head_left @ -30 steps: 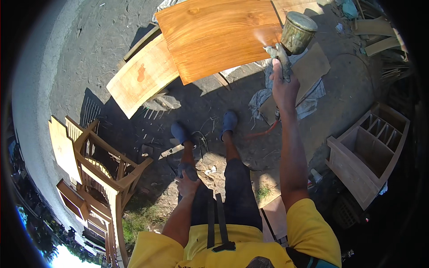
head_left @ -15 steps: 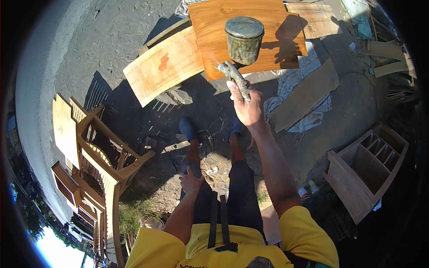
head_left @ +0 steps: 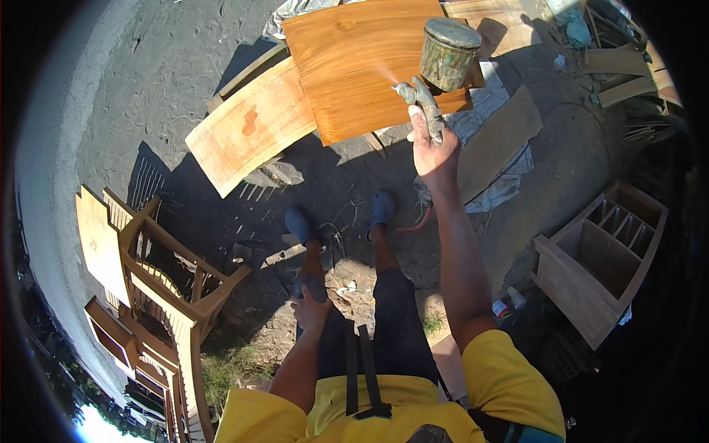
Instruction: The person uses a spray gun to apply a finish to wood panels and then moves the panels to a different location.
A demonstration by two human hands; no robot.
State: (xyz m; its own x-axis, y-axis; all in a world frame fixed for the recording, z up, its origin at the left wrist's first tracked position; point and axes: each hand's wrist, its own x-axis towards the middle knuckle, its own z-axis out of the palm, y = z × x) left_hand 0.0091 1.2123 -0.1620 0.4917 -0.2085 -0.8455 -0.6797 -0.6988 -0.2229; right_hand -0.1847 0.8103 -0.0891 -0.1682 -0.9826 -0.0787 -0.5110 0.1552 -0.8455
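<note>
My right hand (head_left: 434, 153) is wrapped round the handle of a spray gun (head_left: 427, 103), which is coated in dried paint. A round, stained metal cup (head_left: 447, 63) with a lid sits on the gun. Fine mist leaves the nozzle toward the upper left, over a glossy orange-brown wooden board (head_left: 362, 66). Down by my left knee, my left hand (head_left: 313, 310) is closed round a dark grey rounded thing (head_left: 310, 286) whose kind I cannot make out.
A pale plank (head_left: 255, 122) with a dark stain lies left of the board. Wooden chairs (head_left: 166, 258) stand at left, a wooden cabinet (head_left: 598, 255) at right. A brown panel (head_left: 502, 144) rests on cloth. A red hose (head_left: 415, 225) trails near my right foot.
My right hand has moved the spray gun to the right across the board, and the mist shows more clearly. My left hand stays by my knee. The view has shifted slightly.
</note>
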